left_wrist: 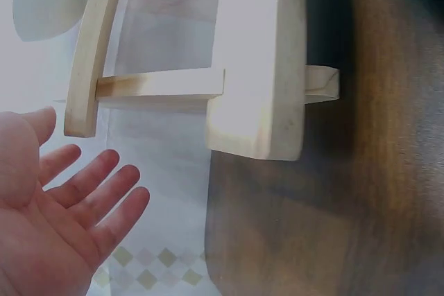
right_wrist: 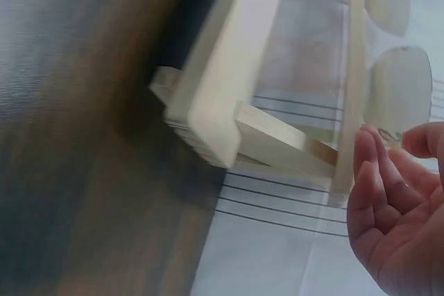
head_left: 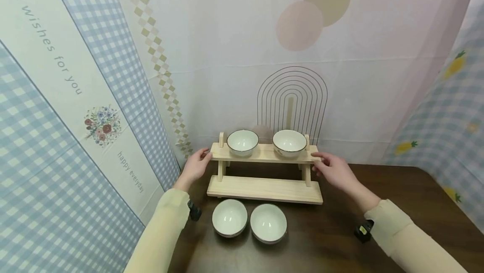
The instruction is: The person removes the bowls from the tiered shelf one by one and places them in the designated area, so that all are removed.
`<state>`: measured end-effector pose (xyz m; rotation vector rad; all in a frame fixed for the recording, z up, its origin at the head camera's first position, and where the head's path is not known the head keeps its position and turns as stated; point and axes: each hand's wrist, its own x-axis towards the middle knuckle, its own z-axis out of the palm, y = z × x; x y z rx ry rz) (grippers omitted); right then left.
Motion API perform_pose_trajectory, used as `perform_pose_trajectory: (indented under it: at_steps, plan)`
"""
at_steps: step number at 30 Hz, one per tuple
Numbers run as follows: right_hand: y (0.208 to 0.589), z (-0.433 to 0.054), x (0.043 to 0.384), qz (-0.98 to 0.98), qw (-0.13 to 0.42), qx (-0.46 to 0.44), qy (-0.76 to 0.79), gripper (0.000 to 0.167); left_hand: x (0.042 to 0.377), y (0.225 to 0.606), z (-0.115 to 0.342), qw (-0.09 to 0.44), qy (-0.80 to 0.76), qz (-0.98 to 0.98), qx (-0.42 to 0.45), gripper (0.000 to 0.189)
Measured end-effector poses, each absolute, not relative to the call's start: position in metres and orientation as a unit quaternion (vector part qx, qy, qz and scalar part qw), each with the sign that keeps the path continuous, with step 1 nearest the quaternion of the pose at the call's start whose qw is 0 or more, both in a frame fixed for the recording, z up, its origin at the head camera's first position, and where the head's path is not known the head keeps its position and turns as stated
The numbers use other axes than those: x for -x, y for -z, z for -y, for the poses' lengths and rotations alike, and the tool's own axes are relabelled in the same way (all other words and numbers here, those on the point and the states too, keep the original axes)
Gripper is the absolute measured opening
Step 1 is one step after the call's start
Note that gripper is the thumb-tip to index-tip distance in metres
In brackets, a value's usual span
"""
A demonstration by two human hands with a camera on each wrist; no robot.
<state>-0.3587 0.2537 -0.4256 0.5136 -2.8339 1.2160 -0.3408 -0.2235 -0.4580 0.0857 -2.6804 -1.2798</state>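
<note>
A two-tier wooden shelf stand (head_left: 264,189) stands on the dark table. Two white bowls with dark rims sit on its upper tier, a left bowl (head_left: 243,142) and a right bowl (head_left: 289,142). My left hand (head_left: 196,164) is at the upper tier's left end; in the left wrist view its fingers (left_wrist: 111,202) are spread and hold nothing, just off the wood. At the right end is my right hand (head_left: 334,172), its loosely bent fingers (right_wrist: 368,192) right at the board's end, thumb apart. The lower tier carries no bowl.
Two more white bowls, one left (head_left: 230,218) and one right (head_left: 269,223), stand side by side on the table (head_left: 321,239) in front of the stand. A patterned cloth (head_left: 211,54) hangs close behind, and a checked cloth (head_left: 106,138) on the left.
</note>
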Motion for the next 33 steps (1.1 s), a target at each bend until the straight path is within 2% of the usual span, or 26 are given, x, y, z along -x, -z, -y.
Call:
perform_pose_trajectory:
  at_steps: [6,13,20,33]
  plan:
    - [0.42,-0.247,0.372,0.886,0.017,-0.143,-0.44,0.047,0.349,0.455,0.22,0.089,0.428,0.899,-0.032,0.053]
    - [0.422,-0.239,0.377,0.851,-0.02,-0.118,-0.512,0.059,0.355,0.461,0.221,0.083,0.455,0.886,-0.034,0.06]
    - [0.414,-0.229,0.374,0.832,-0.047,-0.109,-0.542,0.066,0.358,0.459,0.233,0.068,0.51,0.857,-0.027,0.062]
    - [0.405,-0.202,0.36,0.843,-0.072,-0.082,-0.527,0.079,0.354,0.452,0.239,0.02,0.513,0.858,0.004,0.061]
